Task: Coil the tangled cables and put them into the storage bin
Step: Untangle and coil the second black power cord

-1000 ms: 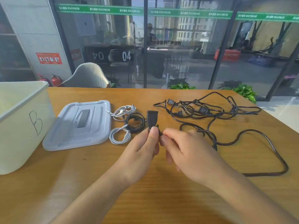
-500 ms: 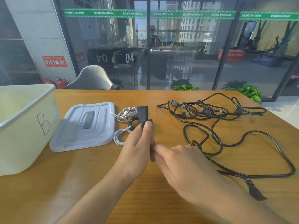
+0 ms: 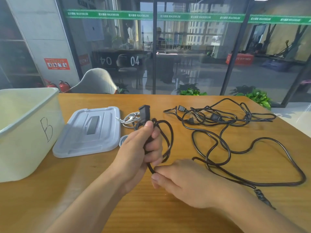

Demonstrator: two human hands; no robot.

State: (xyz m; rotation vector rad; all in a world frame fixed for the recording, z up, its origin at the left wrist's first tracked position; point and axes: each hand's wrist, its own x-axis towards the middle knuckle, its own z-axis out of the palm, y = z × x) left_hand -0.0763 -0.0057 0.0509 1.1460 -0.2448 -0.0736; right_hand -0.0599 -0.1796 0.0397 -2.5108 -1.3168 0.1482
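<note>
My left hand (image 3: 139, 148) grips a black power cable just below its socket end (image 3: 144, 113), which points up, with a loop or two of cord (image 3: 168, 137) hanging beside the fingers. My right hand (image 3: 181, 180) pinches the same cable right under the left hand. The rest of that cable (image 3: 262, 165) trails in big curves across the table to its plug (image 3: 262, 197) at the right. A tangle of other black cables (image 3: 218, 116) lies further back. The cream storage bin (image 3: 25, 132) marked "B" stands open at the left.
The bin's grey lid (image 3: 89, 132) lies flat between the bin and my hands. White coiled cables (image 3: 129, 118) sit beside the lid, partly behind my left hand. A glass wall and a chair (image 3: 96, 81) stand beyond the wooden table (image 3: 168, 216).
My left hand has lifted the socket end and now holds loops of cord beside it. My right hand slid down to pinch the cable just below. The camera view shifted left.
</note>
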